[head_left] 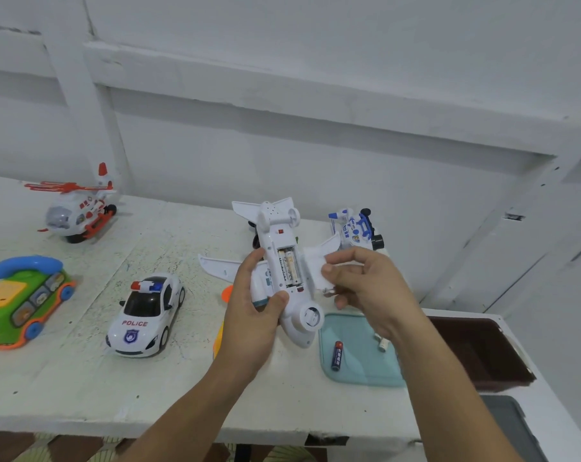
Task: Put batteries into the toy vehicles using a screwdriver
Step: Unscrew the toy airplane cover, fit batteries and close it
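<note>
My left hand [252, 308] grips a white toy airplane [282, 228] belly-up above the table. Its battery compartment [289, 269] is uncovered and batteries lie inside. My right hand [365, 288] pinches a white battery cover [324, 278] beside the compartment, against the plane's right wing. A blue-and-red battery [337, 355] lies on a pale teal tray [359, 371] under my right wrist, with a small white part [382, 343] near it. An orange object [227, 292], mostly hidden behind my left hand, lies on the table.
On the white table [82, 388] stand a police car [147, 315], a green toy phone car [22, 301], a red-and-white helicopter [79, 208] and a blue-and-white toy vehicle [357, 230]. A dark brown tray [475, 351] and a grey bin [512, 425] sit right.
</note>
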Action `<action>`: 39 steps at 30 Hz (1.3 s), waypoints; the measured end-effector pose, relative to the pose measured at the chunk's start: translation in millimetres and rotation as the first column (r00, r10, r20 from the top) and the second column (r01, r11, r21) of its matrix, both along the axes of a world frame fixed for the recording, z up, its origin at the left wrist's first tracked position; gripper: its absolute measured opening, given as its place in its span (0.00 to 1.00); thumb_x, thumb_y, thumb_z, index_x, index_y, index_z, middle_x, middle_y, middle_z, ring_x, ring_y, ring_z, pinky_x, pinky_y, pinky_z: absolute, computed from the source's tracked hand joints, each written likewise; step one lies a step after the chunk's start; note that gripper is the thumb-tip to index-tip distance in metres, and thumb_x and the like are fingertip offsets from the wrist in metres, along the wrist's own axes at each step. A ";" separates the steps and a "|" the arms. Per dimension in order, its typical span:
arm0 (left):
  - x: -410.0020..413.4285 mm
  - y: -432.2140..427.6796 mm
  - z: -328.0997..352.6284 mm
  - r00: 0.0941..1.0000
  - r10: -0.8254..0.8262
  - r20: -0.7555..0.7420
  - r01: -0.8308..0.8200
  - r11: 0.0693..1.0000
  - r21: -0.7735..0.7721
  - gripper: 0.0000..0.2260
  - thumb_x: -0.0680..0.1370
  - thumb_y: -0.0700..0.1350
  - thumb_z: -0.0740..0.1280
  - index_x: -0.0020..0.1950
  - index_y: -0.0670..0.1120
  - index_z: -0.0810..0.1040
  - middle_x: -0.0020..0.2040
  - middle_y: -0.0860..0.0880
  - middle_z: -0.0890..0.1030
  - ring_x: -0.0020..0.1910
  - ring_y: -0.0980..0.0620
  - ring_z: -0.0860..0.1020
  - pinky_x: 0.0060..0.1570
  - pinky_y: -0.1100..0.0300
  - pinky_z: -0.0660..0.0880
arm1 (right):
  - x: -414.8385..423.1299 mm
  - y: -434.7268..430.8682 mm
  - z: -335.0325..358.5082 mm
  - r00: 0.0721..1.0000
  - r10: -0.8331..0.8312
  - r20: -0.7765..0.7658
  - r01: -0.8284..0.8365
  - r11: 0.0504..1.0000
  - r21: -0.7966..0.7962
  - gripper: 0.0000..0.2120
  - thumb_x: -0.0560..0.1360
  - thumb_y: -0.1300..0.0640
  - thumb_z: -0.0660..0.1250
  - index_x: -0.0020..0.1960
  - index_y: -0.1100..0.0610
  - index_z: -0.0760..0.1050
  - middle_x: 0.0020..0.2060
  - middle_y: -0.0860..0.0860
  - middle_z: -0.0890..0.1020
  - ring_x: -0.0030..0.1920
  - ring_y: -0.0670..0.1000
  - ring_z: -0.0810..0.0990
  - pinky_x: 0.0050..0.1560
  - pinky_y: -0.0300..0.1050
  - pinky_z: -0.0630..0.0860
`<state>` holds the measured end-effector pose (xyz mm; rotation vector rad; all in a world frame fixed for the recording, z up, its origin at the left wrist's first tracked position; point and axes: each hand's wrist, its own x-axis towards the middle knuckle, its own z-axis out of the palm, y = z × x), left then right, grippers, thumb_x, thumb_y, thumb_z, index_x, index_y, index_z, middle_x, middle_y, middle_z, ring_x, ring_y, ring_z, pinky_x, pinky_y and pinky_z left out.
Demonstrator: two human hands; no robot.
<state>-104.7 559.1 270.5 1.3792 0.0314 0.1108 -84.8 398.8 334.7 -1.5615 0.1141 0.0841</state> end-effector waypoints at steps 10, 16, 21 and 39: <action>-3.8 -1.9 2.8 1.000 -0.019 0.001 0.019 1.000 -0.019 0.30 0.78 0.32 0.65 0.64 0.68 0.69 0.67 0.51 0.76 0.58 0.50 0.80 0.58 0.48 0.79 | 8.6 21.5 -9.6 0.999 0.015 0.031 -0.013 0.997 -0.078 0.04 0.73 0.67 0.72 0.46 0.63 0.78 0.31 0.56 0.82 0.23 0.49 0.71 0.25 0.41 0.72; -4.9 -0.1 4.5 1.000 -0.011 0.001 0.011 0.999 -0.031 0.30 0.79 0.31 0.65 0.64 0.67 0.68 0.65 0.52 0.78 0.53 0.55 0.82 0.54 0.54 0.80 | 7.9 23.7 -11.2 0.999 -0.002 0.044 0.005 0.997 -0.074 0.04 0.73 0.66 0.72 0.47 0.63 0.79 0.32 0.55 0.83 0.24 0.49 0.73 0.27 0.41 0.73; -5.1 -1.5 5.3 1.000 -0.016 0.003 0.016 0.999 -0.029 0.30 0.79 0.32 0.65 0.64 0.68 0.68 0.68 0.52 0.76 0.60 0.51 0.80 0.59 0.48 0.78 | 9.2 26.0 -9.3 0.999 -0.013 0.043 0.016 0.996 -0.083 0.04 0.73 0.66 0.72 0.47 0.63 0.79 0.32 0.55 0.82 0.23 0.47 0.75 0.27 0.41 0.73; -5.7 -7.2 7.4 0.996 -0.027 -0.081 0.024 0.999 -0.040 0.29 0.79 0.32 0.65 0.60 0.69 0.70 0.64 0.52 0.78 0.57 0.50 0.81 0.56 0.48 0.80 | 12.2 27.0 -6.4 0.994 -0.069 0.083 0.099 0.887 -0.451 0.08 0.71 0.58 0.76 0.40 0.59 0.77 0.30 0.53 0.82 0.24 0.51 0.80 0.34 0.48 0.81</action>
